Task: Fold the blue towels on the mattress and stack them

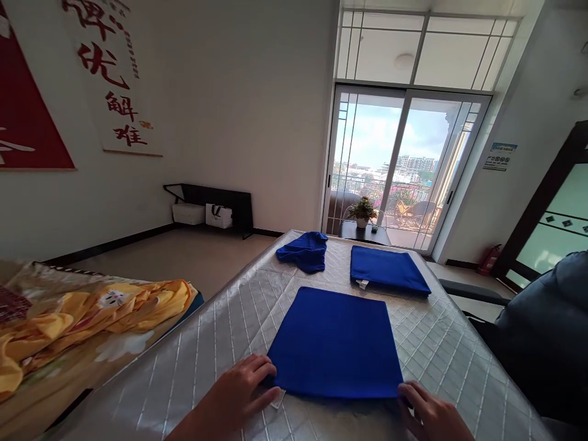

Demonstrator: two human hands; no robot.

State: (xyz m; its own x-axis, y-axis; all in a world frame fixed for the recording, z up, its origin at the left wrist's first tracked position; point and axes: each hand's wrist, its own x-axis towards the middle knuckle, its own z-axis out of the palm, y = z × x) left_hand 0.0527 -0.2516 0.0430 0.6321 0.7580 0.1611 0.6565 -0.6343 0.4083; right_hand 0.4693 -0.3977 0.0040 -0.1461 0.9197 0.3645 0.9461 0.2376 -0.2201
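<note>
A flat, square blue cushion cover [337, 343] lies on the silver quilted surface in front of me. At its lower left corner is my left hand [241, 389], thumb and fingers apart, fingertips touching the edge. Beside that thumb a small white tag [278, 399] sticks out from the cover. My right hand [432, 411] has its fingers closed on the lower right corner; the thumb is partly hidden. Beyond, to the right, lies another flat, folded blue piece [388, 269] with a white tag. A crumpled blue cloth [304, 251] rests at the far left.
The silver quilted cover [220, 331] spreads under everything. On the left stands a bed with a yellow blanket [124, 312]. A dark chair [546, 331] is close on the right. Past the far edge are a potted plant [362, 211] and sliding glass doors [367, 147].
</note>
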